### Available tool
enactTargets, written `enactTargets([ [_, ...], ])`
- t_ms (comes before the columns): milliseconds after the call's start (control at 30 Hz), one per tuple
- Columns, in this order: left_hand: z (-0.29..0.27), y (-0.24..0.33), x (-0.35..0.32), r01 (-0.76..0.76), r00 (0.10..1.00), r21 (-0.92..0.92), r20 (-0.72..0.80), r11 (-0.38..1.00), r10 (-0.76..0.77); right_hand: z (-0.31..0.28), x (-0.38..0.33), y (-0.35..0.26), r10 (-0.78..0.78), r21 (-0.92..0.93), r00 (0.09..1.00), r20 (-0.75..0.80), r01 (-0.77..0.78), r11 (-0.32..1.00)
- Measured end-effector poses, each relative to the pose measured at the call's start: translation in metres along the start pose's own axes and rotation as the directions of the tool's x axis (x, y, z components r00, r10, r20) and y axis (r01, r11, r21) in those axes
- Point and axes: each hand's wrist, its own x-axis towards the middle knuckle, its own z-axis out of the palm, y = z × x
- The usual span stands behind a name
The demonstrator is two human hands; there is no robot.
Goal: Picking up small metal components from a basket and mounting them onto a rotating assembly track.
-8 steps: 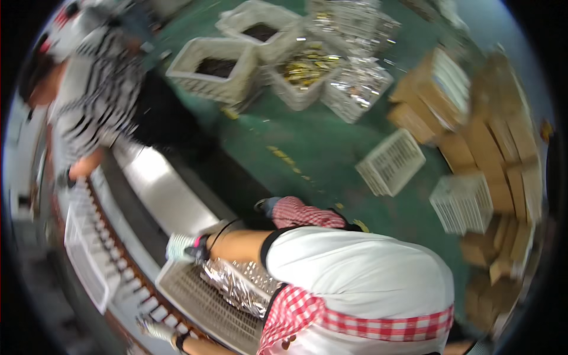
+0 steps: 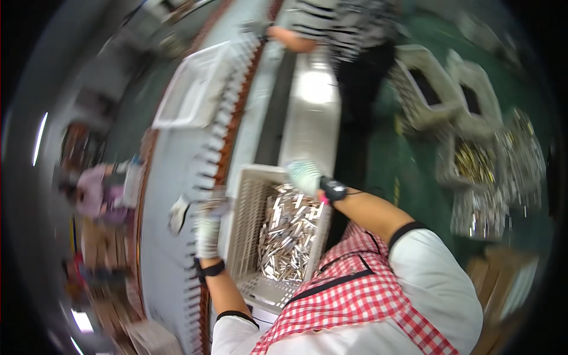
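Note:
A pale plastic crate [image 2: 239, 228] with slotted walls stands in front of me, holding a heap of slim, shiny silver packets [image 2: 290, 242]. My right hand [image 2: 305, 177], in a pale striped glove, is closed over the crate's far right corner. Left of the crate, my left hand [image 2: 208, 234] reaches over the edge of a slotted line [image 2: 228, 133]. It wears a pale glove too, and its fingers are smeared by motion. Something greyish shows at the fingertips; its kind is unclear. A white glove-like thing [image 2: 177, 214] with a dark edge lies left of that hand.
A white crate [image 2: 192, 89] sits on the line farther ahead. A person in a striped top [image 2: 361, 29] works beyond the metal surface [image 2: 313, 112]. Crates of dark [image 2: 426, 89] and yellow goods [image 2: 473, 163] stand at right. Another person [image 2: 94, 189] is at far left.
My view has swung to the left, so the line and crate now lie more upright. My right hand stays at the crate's corner; my left hand is still by the slotted line.

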Motion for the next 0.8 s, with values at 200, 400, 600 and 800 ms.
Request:
enactTargets([
  [200,0.066,-0.003,-0.026,0.320,0.943,-0.225,0.168,0.920,-0.287,0.004,0.024,0.022,-0.054,-0.167,0.964,0.259,0.100,0.981],
  [400,0.043,-0.083,0.082,0.015,0.810,-0.433,-0.524,0.901,-0.265,0.024,0.067,0.001,-0.177,-0.156,0.957,0.228,0.216,0.964],
  [600,0.021,-0.093,0.142,0.105,0.682,-0.397,-0.639,0.912,-0.357,0.023,0.118,-0.012,-0.154,-0.171,0.933,0.325,0.218,0.961],
  [800,0.055,-0.070,0.184,-0.297,0.647,-0.319,-0.761,0.900,-0.056,0.034,0.152,-0.009,-0.177,-0.110,0.913,0.368,0.232,0.966],
])
